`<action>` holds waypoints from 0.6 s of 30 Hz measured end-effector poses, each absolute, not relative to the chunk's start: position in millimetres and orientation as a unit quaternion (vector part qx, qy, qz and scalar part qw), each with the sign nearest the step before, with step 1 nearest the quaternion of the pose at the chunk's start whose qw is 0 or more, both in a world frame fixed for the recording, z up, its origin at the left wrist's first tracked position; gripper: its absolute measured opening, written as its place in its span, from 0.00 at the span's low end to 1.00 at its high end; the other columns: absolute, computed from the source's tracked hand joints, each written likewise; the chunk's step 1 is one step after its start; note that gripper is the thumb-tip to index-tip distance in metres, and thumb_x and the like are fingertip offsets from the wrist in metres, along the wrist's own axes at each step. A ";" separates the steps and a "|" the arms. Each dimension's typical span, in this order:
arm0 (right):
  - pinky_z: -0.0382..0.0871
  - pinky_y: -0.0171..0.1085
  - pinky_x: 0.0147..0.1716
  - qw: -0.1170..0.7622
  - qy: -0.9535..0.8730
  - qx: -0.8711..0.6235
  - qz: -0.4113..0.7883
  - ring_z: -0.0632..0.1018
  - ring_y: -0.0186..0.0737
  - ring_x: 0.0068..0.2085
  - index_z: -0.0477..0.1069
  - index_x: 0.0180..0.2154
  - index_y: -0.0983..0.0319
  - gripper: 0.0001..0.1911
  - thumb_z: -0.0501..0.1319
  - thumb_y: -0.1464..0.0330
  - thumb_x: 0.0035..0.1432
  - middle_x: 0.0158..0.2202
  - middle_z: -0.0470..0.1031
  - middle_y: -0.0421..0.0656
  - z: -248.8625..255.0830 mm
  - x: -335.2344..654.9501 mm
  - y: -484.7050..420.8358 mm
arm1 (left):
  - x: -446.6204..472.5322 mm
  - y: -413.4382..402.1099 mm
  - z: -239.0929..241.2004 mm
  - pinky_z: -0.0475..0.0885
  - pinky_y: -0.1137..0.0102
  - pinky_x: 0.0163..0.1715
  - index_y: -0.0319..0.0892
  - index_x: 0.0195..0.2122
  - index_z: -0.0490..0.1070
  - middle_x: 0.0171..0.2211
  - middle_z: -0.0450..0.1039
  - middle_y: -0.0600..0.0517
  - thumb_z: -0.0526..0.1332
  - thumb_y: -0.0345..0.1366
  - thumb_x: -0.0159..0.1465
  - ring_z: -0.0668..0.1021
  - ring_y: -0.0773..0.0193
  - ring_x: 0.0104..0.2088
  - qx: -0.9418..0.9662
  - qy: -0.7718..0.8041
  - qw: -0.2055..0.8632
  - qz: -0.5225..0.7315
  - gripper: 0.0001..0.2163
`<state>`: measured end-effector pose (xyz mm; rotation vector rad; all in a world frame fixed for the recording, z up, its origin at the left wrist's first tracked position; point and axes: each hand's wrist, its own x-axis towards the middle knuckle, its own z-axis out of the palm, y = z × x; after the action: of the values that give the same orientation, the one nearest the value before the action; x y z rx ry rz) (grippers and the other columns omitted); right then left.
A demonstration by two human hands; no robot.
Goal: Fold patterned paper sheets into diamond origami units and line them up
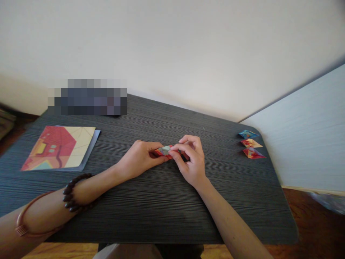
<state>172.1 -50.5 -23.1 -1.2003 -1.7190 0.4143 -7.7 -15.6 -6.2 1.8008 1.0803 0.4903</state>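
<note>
Item: folded paper piece (165, 151), small, flat, elongated; printed red with grey-blue and cream patches. It sits low over the middle of the table (161, 201), between both hands; whether it touches the top cannot be told.

Left hand (140, 156): closed, thumb and fingers pinching the piece's left end.

Right hand (191, 160): fingers curled, fingertips (180, 146) pinching the right end from above.

Step in hand, as judged: a fold or crease being worked on a piece already folded several times. A part this small calls for light fingertip pressure and a steady hold at the other end.

Nearby:
- Three folded pieces, pointed and diamond-like, in a column near the table's right edge, well apart from the hands: blue piece (248, 134), cream piece (251, 143), red piece (253, 153).
- Paper sheets (60, 147), square, flat, stacked at the left; the top one is printed red, cream and orange.
- Bead bracelet (74, 192), dark round beads, and a thin bangle (27, 219) on the left forearm.
- Table: dark, finely striped grain, rounded corners.
- Pale panel (309, 136) at the right.
</note>
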 end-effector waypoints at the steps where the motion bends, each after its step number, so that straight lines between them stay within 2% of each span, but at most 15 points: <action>1: 0.71 0.38 0.32 0.478 -0.704 -0.495 0.177 0.71 0.33 0.32 0.73 0.34 0.58 0.02 0.62 0.68 0.57 0.42 0.66 0.43 -22.5 172.4 -49.9 | -7.4 -15.9 -6.2 0.65 0.76 0.25 0.41 0.31 0.74 0.25 0.74 0.55 0.60 0.47 0.59 0.74 0.67 0.27 0.737 0.442 0.470 0.202 0.14; 7: 0.70 0.42 0.44 0.463 -0.705 -0.466 0.268 0.76 0.39 0.42 0.71 0.35 0.57 0.01 0.61 0.68 0.57 0.40 0.76 0.42 -17.3 174.3 -46.9 | -7.0 -17.2 -6.5 0.64 0.77 0.24 0.41 0.30 0.74 0.23 0.74 0.56 0.60 0.45 0.59 0.73 0.68 0.25 0.742 0.445 0.456 0.208 0.12; 18: 0.71 0.41 0.44 0.472 -0.675 -0.472 0.315 0.78 0.38 0.40 0.73 0.34 0.57 0.02 0.63 0.67 0.56 0.37 0.78 0.40 -17.9 175.3 -47.4 | -8.4 -17.2 -8.1 0.67 0.76 0.28 0.41 0.33 0.75 0.27 0.76 0.55 0.59 0.46 0.60 0.76 0.66 0.29 0.741 0.439 0.465 0.206 0.13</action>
<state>175.3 -47.4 -17.9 -1.1562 -1.6528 0.7707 -8.4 -17.2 -8.1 1.8208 1.0778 0.5052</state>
